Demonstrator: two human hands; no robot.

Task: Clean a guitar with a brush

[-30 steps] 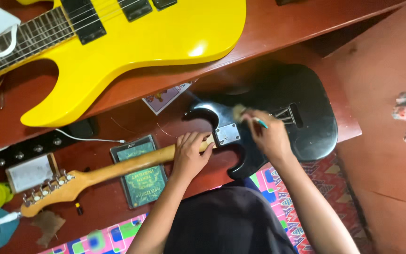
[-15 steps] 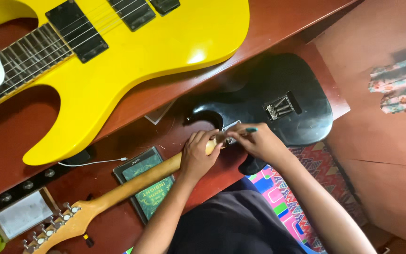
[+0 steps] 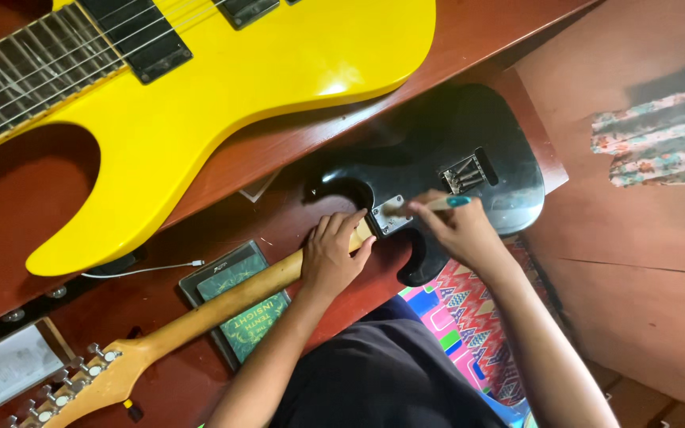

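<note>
While the left hand (image 3: pixel 333 257) clamps the wooden neck (image 3: pixel 223 305) at its heel, the right hand (image 3: pixel 457 230) pinches a teal-tipped screwdriver (image 3: pixel 426 206) over the neck plate (image 3: pixel 391 215) of the black guitar body (image 3: pixel 445 158), work best done with the driver square and the neck steady.

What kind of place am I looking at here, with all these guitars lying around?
Probably a guitar repair or building workshop, perhaps a home one. A yellow electric guitar lies on a wooden bench, and the left hand steadies a loose neck against a black guitar body while the right hand works a small tool.
</note>
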